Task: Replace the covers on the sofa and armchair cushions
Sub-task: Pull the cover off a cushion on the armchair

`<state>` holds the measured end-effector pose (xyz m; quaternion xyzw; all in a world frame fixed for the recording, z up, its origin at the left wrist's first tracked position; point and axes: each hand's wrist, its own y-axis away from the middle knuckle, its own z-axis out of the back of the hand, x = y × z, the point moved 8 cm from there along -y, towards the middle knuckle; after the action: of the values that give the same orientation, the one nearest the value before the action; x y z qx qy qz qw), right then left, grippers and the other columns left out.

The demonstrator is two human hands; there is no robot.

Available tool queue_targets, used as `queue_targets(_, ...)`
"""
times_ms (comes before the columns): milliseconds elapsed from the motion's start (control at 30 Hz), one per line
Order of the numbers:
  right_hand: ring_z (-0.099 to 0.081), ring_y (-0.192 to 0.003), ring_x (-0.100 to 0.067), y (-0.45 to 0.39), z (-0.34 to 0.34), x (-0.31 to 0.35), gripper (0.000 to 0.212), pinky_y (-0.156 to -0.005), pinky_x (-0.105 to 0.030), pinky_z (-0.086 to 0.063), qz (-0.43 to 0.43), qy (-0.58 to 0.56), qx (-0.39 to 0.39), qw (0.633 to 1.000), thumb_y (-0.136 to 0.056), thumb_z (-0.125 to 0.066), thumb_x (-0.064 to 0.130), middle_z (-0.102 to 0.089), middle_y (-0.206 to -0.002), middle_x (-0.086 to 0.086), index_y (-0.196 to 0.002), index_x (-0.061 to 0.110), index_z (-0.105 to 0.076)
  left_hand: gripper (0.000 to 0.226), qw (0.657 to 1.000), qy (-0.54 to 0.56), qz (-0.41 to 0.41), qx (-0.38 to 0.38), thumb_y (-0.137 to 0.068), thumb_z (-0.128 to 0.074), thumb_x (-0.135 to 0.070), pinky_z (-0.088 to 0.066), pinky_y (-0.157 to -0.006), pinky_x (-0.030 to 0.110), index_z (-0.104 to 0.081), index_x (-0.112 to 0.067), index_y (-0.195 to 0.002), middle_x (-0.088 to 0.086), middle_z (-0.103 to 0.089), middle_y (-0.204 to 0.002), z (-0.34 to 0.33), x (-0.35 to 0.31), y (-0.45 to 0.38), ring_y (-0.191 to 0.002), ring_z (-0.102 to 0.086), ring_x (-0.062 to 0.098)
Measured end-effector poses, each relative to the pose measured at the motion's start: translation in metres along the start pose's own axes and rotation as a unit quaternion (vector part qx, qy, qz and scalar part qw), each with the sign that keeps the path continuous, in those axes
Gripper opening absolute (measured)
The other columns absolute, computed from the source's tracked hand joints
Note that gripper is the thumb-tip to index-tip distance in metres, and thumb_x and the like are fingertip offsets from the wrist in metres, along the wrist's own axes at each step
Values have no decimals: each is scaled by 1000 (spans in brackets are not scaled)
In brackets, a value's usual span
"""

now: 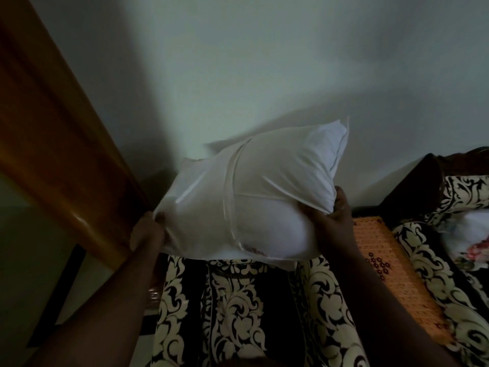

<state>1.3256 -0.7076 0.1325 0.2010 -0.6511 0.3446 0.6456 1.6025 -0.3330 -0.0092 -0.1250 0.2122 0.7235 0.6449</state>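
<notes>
Cushion held up by both lower corners, over the patterned seat.

Near: patterned seat [238,308], black and cream, directly below. Left hand [148,231] pinches cushion [246,197] at its lower left corner, fingers curled into the fabric; right hand [330,215] clamps the lower right corner, fingers wrapped behind, thumb side in front. Cushion hangs clear of the seat, tilted, far corner highest. White cover [312,160] is thin, loose, creased, with a slack flap at the top. Judged light, soft, squashy; cloth likely slides over the filling, so grip cover and filling together at the corners. Orange cloth [383,250] just right. Far: pale wall [264,62].
</notes>
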Motion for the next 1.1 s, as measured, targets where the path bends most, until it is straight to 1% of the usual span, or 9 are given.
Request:
queue_targets(100,-59,-125,-28,-1,-2,5,81,-99,-50,-53,11,-10,39,999,-75,-85,26,-58,-138,-13,-142,4,-44,81,992,33,-12,119,-87,-19,-83,-42,-100,54,-62,-29,-129,12,-60,-129,-23,-23,-1,-117,-57,38)
queue_targets(200,-60,-123,-28,-1,1,10,89,-95,-44,-54,22,-38,60,997,-69,-85,26,-58,-136,-18,-141,-3,-41,86,921,307,21,237,-78,-25,-95,-54,-82,43,-64,-32,-121,7,-70,-114,-23,-74,30,-99,-67,30)
queue_targets(367,-44,-141,-26,-3,-10,2,77,-114,-53,-40,-17,-25,152,988,-70,-88,28,-41,-156,-9,-139,29,-53,89,809,511,44,285,-56,-71,-90,-57,-85,52,-52,-54,-135,4,-63,-136,-61,-97,2,-114,-67,33)
queue_targets(500,-40,-143,-28,-4,4,-16,96,-115,-49,-38,-96,-36,183,978,-69,-87,52,-37,-157,-9,-146,18,-40,60,839,502,8,210,-81,-70,-68,-54,-95,43,-60,-32,-129,3,-70,-112,1,-122,53,-101,-68,25)
queue_targets(633,-55,-123,-23,-18,14,-12,115,-96,-42,-47,-125,-46,89,987,-56,-75,83,-53,-136,-3,-139,14,-37,59,850,497,-68,161,-81,-71,-68,-55,-97,45,-65,-32,-127,3,-69,-123,21,-127,76,-107,-69,23)
queue_targets(767,-57,-119,-17,-33,13,-8,107,-96,-37,-49,-127,-38,41,990,-67,-75,69,-51,-141,2,-154,30,-26,41,833,508,-121,184,-92,-68,-47,-55,-92,37,-64,-27,-127,-5,-73,-114,12,-133,95,-104,-70,15)
queue_targets(933,-64,-108,-13,-39,13,-1,72,-82,-30,-54,-121,16,57,991,-71,-88,40,-65,-118,10,-131,34,-49,103,781,553,-52,285,-64,-80,-72,-44,-109,45,-37,-39,-152,-7,-58,-142,-9,-113,94,-128,-56,17)
queue_targets(1000,-64,-115,-16,-38,8,-5,82,-95,-43,-55,-107,75,98,987,-65,-93,43,-66,-125,8,-135,34,-51,111,779,579,-23,241,-60,-76,-81,-44,-109,48,-36,-34,-153,-5,-57,-142,-5,-110,84,-130,-55,21)
queue_targets(1100,-58,-126,-15,-24,-12,-6,96,-106,-51,-49,-80,91,150,981,-62,-95,42,-61,-137,7,-144,32,-45,76,799,585,-23,138,-76,-78,-64,-51,-96,40,-55,-27,-138,-4,-68,-125,19,-118,77,-116,-63,19)
